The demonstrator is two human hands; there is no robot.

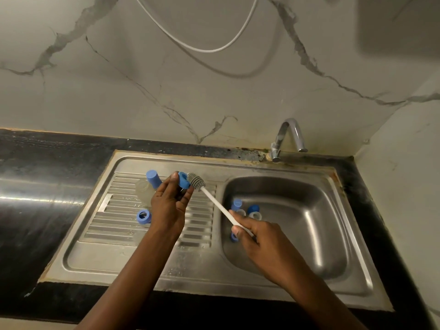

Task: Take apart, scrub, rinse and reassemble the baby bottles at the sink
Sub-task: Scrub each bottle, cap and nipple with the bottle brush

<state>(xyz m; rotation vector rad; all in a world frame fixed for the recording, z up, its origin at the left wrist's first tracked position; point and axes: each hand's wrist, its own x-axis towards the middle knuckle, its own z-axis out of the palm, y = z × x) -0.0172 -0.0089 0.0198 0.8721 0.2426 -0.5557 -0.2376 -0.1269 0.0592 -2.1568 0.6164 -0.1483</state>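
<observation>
My left hand (169, 206) holds a blue screw ring (183, 180) up over the drainboard, pinched between thumb and fingers. My right hand (256, 236) grips the white handle of a bottle brush (215, 202), whose grey silicone head (195, 181) touches the ring. On the drainboard lie a clear bottle body (144, 190), a blue cap (153, 178) and another blue ring (144, 216). Several blue and white bottle parts (247, 210) lie in the sink basin, one partly hidden under my right hand.
The steel sink (309, 222) has its basin on the right and a ribbed drainboard (114, 222) on the left. A chrome tap (289, 136) stands at the back, with no water running. Black countertop (47, 186) surrounds the sink. A white cable (202, 47) hangs on the marble wall.
</observation>
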